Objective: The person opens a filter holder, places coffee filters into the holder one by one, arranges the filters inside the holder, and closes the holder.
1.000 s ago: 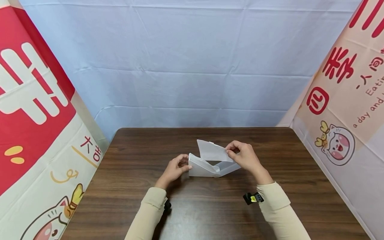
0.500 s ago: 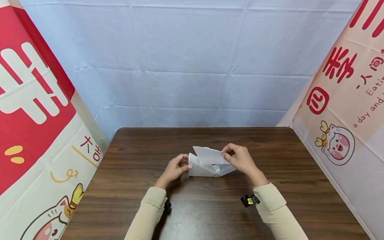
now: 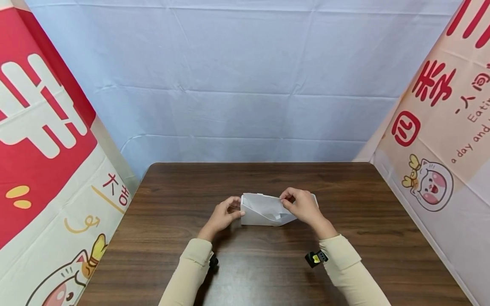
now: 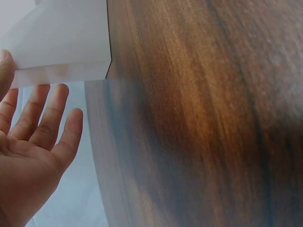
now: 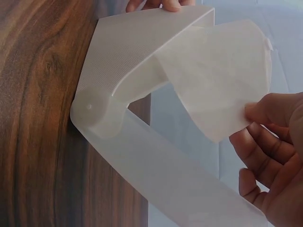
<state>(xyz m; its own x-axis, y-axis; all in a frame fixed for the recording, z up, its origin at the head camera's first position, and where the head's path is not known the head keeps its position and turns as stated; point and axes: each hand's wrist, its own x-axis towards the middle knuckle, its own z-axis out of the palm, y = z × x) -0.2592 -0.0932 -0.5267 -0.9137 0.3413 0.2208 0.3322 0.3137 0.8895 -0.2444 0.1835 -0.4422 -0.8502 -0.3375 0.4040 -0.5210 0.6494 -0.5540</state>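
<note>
A white plastic box (image 3: 254, 218) with slanted sides stands on the table. Its translucent lid (image 5: 175, 175) is hinged at the lower corner and swung out to the right. At the box's left end my left hand (image 3: 223, 216) holds it, thumb on the near side and the other fingers at the end wall (image 4: 61, 71). Between thumb and index finger my right hand (image 3: 304, 207) pinches the right edge of a thin white tabbed sheet (image 5: 218, 71). This sheet slants into the box opening, its left part partly behind the near wall. The box's interior is mostly hidden.
The dark wood-grain table (image 3: 245, 272) extends around the box, with its far edge a short way behind. A pale blue cloth (image 3: 245, 106) hangs beyond that edge. Printed cloths flank the table on the left (image 3: 76, 170) and right (image 3: 432, 161).
My right hand has moved left and slightly down with the white sheet, which has sunk from above the box into its opening. My left hand and the box have stayed put.
</note>
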